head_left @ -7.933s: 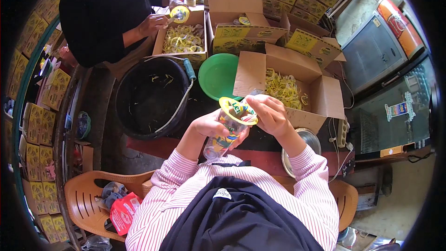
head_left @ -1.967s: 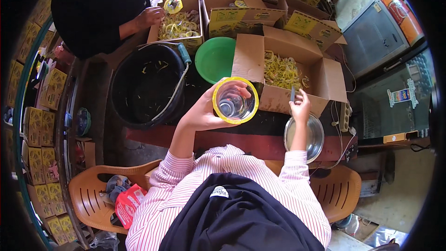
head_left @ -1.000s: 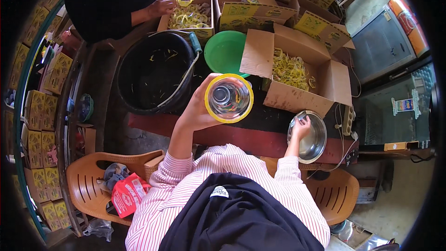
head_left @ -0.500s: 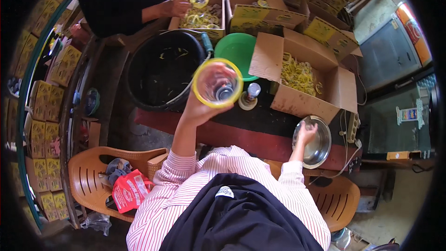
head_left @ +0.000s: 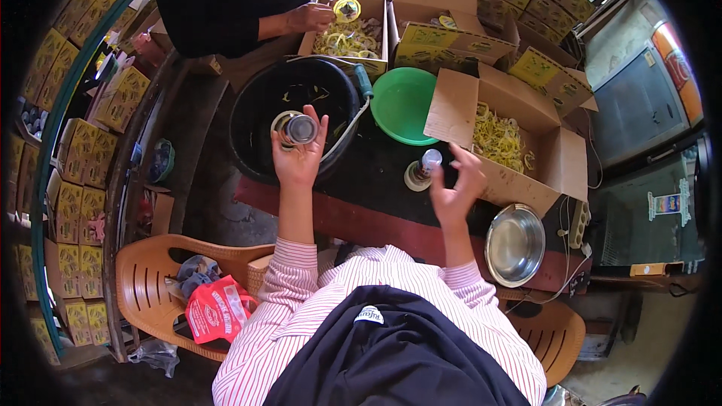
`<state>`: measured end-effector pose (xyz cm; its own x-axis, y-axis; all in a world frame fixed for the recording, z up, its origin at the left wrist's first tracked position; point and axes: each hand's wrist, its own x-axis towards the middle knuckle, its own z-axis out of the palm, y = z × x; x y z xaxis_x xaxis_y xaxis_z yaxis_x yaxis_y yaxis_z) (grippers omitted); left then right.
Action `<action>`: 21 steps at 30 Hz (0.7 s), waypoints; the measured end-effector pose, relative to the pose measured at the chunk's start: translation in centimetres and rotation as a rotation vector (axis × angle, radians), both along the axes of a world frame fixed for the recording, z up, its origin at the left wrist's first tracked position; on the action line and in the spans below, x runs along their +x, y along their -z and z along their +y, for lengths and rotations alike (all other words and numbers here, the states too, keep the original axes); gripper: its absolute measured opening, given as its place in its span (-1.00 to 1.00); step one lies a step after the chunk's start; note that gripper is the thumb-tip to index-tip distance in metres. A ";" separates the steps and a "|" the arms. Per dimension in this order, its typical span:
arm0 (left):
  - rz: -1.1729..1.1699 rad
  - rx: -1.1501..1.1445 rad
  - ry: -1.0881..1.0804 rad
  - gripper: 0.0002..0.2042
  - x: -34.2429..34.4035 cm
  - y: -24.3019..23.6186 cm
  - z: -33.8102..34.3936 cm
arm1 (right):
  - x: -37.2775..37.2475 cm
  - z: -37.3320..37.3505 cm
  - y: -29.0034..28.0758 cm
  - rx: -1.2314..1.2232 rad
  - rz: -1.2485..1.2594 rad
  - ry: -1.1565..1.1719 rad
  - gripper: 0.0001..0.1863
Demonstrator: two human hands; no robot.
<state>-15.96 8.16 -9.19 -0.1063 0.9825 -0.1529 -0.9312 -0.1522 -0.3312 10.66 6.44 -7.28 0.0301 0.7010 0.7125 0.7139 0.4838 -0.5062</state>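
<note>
The left hand [head_left: 299, 158] grasps a clear cup [head_left: 301, 130], base up, over the black bucket [head_left: 331, 101] below it. The right hand [head_left: 460, 186] is spread and holds nothing, just right of a small clear-topped container [head_left: 418, 174]; whether its thumb touches that is hard to tell. A steel bowl [head_left: 516, 244] sits to its right, nearer the person.

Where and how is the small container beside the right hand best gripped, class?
Probably around the narrower upper body of the container, coming from its right, where the right hand is spread open: its wide round foot rests on the black table, and the green basin sits beyond it.
</note>
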 end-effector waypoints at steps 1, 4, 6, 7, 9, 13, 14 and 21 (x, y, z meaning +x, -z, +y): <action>0.004 0.011 0.012 -0.54 0.0 -0.2 -0.1 | -1.9 0.3 -1.2 -0.057 0.068 -0.182 -0.46; 0.076 0.048 0.030 -0.49 0.3 -0.5 -0.3 | -7.0 0.8 -5.7 -0.213 0.148 -0.558 -0.27; 0.186 0.073 0.051 -0.44 -0.3 0.1 -0.7 | -9.8 1.4 -6.7 -0.209 0.097 -0.709 -0.23; 0.239 0.085 0.067 -0.41 -0.4 0.0 -0.9 | -10.8 1.5 -6.9 -0.208 0.037 -0.758 -0.22; 0.342 0.150 0.062 -0.34 -0.2 -0.1 -1.4 | -11.9 1.5 -7.0 -0.278 -0.056 -0.780 -0.33; 0.466 -0.029 0.060 -0.22 0.8 -1.6 -1.9 | -12.2 2.0 -5.9 -0.216 0.065 -0.796 -0.51; 0.435 0.002 0.128 -0.19 0.7 -2.3 -2.7 | -12.2 1.8 -6.1 -0.190 0.132 -0.762 -0.52; 0.406 -0.126 0.162 -0.60 -0.6 -4.3 -6.9 | -9.5 1.8 -5.6 -0.164 0.256 -0.533 -0.53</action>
<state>-16.57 1.29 -4.84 -0.0283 0.9678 -0.2500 -0.9969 -0.0091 0.0777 1.19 8.26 -1.66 -0.1988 0.7667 0.6105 0.2406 0.6420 -0.7280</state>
